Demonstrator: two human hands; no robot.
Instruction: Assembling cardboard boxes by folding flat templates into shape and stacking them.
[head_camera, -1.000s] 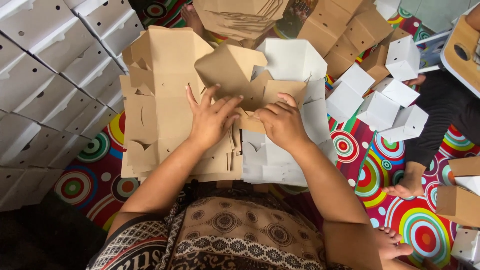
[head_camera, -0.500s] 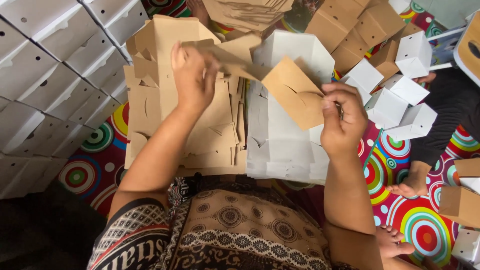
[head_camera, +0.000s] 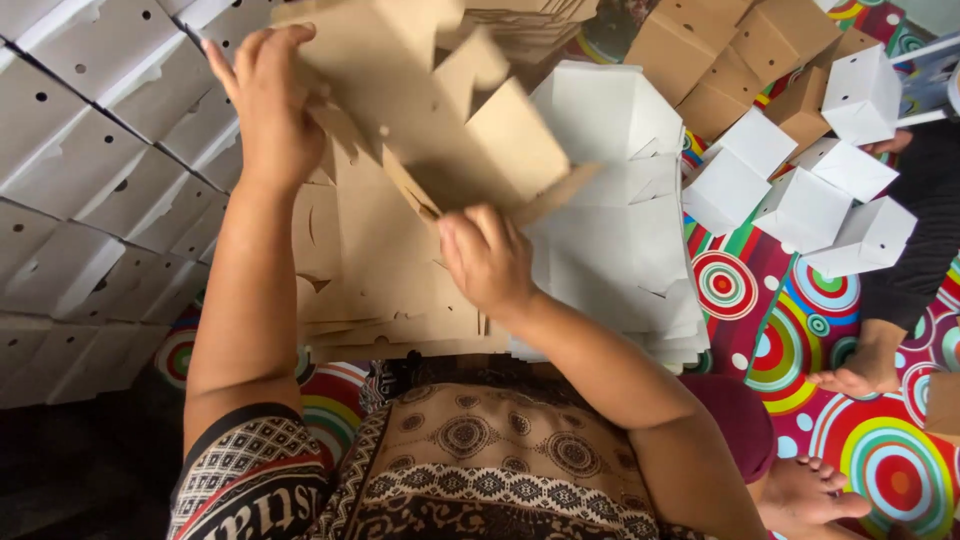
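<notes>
1. Hands first: your left hand (head_camera: 268, 105) grips the upper left edge of a brown cardboard box blank (head_camera: 440, 120), fingers curled over its rim, and your right hand (head_camera: 487, 262) pinches the lower edge of the same blank, thumb on the near face. The blank hangs tilted in the air between them, partly folded, with its flaps sticking out above the piles.
2. Left of you, a wall of stacked white boxes (head_camera: 90, 170) with small round holes fills that side of the view.
3. Under the raised blank, a pile of flat brown blanks (head_camera: 380, 290) lies on the floor just in front of your lap.
4. Touching that pile on its right lies a pile of flat white blanks (head_camera: 620, 240).
5. Beneath everything you can see a floor mat (head_camera: 770, 330) printed with bright rings.
6. Farther right, folded white boxes (head_camera: 810, 190) sit in a loose cluster on the mat, with folded brown boxes (head_camera: 720, 60) behind them.
7. At the right edge, another person's bare foot (head_camera: 860, 375) rests on the mat.
</notes>
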